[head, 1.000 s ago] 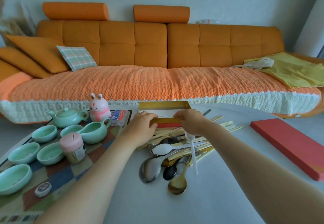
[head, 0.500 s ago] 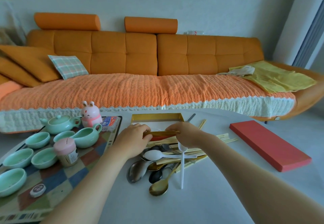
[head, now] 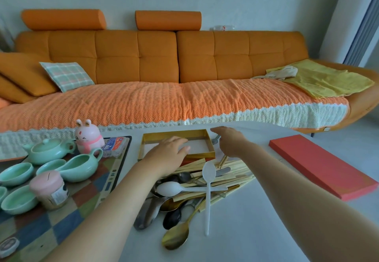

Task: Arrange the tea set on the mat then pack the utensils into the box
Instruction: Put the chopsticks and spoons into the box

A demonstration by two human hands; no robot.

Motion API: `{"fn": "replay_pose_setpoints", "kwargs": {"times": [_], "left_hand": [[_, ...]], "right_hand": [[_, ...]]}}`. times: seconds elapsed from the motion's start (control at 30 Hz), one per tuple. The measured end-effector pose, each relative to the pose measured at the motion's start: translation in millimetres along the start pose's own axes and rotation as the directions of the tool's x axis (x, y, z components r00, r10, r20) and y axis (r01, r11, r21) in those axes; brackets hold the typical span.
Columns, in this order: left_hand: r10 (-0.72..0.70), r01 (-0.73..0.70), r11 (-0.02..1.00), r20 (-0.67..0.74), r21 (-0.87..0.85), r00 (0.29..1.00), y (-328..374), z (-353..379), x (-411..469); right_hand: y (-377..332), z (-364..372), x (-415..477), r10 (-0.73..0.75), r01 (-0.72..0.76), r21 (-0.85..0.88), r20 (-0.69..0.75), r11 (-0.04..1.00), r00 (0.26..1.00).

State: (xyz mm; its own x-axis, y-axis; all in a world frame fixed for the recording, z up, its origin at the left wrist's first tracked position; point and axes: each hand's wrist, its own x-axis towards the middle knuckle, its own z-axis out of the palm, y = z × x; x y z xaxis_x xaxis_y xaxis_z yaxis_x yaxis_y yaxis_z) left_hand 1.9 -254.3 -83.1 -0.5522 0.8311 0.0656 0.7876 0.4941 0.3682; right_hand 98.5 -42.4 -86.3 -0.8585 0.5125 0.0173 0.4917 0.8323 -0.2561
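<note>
One box (head: pixel 176 133) underlies left grip (head: pixel 166 155), beside right grip (head: pixel 231 140).

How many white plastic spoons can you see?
2. One white spoon lies sideways on top of the pile. The second white spoon crosses it, with its bowl toward the gold box. Others might hide underneath.

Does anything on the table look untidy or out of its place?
Yes. The metal spoons, white plastic spoons and wooden chopsticks lie crossed in a loose heap in front of the open gold box; a flat red lid lies apart at the right.
</note>
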Motion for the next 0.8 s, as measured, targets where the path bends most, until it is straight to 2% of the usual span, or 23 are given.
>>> {"fn": "replay_pose_setpoints", "kwargs": {"times": [0.07, 0.1, 0.27, 0.4, 0.5, 0.57, 0.6, 0.67, 0.8], "left_hand": [[-0.02, 0.021, 0.999, 0.041, -0.038, 0.999, -3, 2, 2], [-0.024, 0.025, 0.999, 0.049, -0.028, 0.999, -5, 2, 2], [-0.042, 0.044, 0.996, 0.032, -0.076, 0.999, -7, 2, 4], [-0.032, 0.033, 0.992, 0.008, -0.119, 0.999, -6, 0, 2], [-0.023, 0.004, 0.985, -0.106, -0.174, 0.994, -9, -9, 0], [-0.01, -0.041, 0.971, -0.212, -0.235, 0.977, -11, -18, 0], [-0.007, -0.066, 0.959, -0.259, -0.275, 0.966, -10, -23, -1], [-0.017, -0.102, 0.932, -0.322, -0.348, 0.946, -9, -30, -4], [-0.094, -0.047, 0.915, -0.326, -0.401, 0.941, -13, -32, -7]], "right_hand": [[-4, 11, 9, -0.047, 0.054, -0.084, 0.09, 0.995, 0.995], [-5, 14, 13, -0.061, 0.071, -0.123, 0.088, 0.99, 0.994], [-5, 8, 20, -0.034, 0.038, -0.333, 0.02, 0.942, 0.999], [-5, 0, 11, -0.034, 0.013, -0.345, -0.055, 0.938, 0.998], [-9, -15, 8, -0.093, 0.026, -0.245, -0.263, 0.969, 0.96], [-20, -28, 6, -0.134, 0.119, -0.061, -0.396, 0.991, 0.909], [-29, -35, 3, -0.137, 0.179, 0.069, -0.406, 0.981, 0.904], [-51, -43, -3, -0.175, 0.275, 0.273, -0.338, 0.922, 0.925], [-92, -31, -15, -0.259, 0.35, 0.439, -0.254, 0.828, 0.932]]}}
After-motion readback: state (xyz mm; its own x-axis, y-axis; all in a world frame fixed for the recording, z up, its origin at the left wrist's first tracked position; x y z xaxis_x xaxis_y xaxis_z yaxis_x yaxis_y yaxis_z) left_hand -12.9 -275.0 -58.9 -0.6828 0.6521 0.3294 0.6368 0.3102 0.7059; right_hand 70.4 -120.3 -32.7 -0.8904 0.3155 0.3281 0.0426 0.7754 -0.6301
